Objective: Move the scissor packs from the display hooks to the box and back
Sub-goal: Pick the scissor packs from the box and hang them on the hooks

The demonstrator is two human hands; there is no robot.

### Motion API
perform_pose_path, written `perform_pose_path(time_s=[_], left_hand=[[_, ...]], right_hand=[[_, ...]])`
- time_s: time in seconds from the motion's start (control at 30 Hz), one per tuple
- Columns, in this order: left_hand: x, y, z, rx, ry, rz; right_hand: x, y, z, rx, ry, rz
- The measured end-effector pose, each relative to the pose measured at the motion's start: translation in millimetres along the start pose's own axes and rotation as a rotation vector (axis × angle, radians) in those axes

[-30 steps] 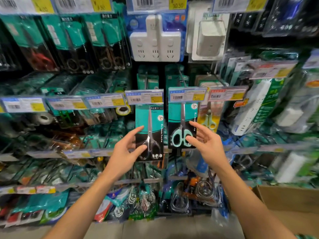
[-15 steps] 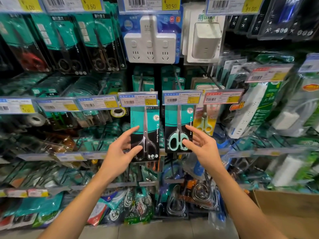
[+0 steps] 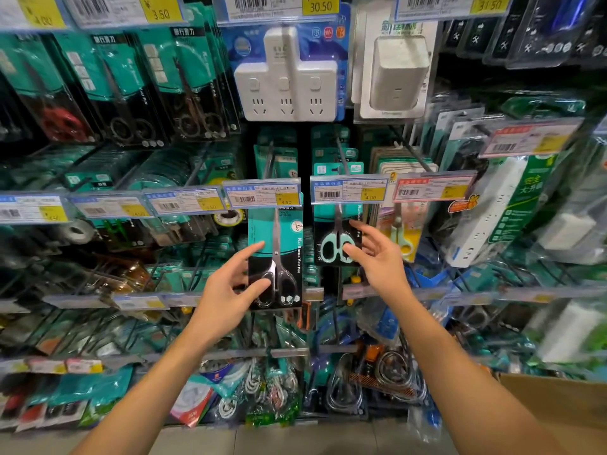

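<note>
Two scissor packs hang on display hooks in the middle row. The left scissor pack (image 3: 285, 244) is teal and black with black-handled scissors. My left hand (image 3: 226, 290) touches its left edge, thumb on the front near the handles and index finger straight along the upper left corner. The right scissor pack (image 3: 331, 234) holds mint-handled scissors. My right hand (image 3: 377, 257) touches it with the thumb tip on the handles and spread fingers at its right edge. More scissor packs (image 3: 131, 93) hang in the upper left row. A cardboard box (image 3: 558, 408) stands at the lower right.
Price tag strips (image 3: 262, 195) run across the hook ends above the packs. White socket adapters (image 3: 285, 80) hang above, a power strip pack (image 3: 492, 218) to the right, cables and carabiners (image 3: 345, 385) below. The floor edge (image 3: 295, 438) runs along the bottom.
The view has shifted slightly closer and to the right. Both hands stay at the two packs, and the packs still hang on their hooks.
</note>
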State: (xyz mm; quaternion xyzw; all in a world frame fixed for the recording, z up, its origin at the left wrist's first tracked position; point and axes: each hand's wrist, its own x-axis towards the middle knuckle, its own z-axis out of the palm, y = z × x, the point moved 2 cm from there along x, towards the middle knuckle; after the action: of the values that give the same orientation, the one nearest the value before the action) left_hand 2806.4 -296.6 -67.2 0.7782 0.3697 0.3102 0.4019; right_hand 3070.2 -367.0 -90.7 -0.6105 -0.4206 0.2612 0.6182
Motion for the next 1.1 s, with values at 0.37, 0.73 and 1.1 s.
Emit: perform_pose_path(time_s=[0.37,0.73,1.1], left_hand=[[9.9,-4.2,1.1,0.004,0.012,-0.010],[9.2,-12.4,7.0,-0.013,-0.016,-0.022],[5.4,-19.4,19.3,-0.101,0.019,-0.046]], right_hand=[[42.7,6.1,12.5,-0.012,0.101,0.046],[35.8,26.5,17.4,-0.015,0.091,0.171],[-45.5,-11.9,61.9,0.087,-0.151,0.105]])
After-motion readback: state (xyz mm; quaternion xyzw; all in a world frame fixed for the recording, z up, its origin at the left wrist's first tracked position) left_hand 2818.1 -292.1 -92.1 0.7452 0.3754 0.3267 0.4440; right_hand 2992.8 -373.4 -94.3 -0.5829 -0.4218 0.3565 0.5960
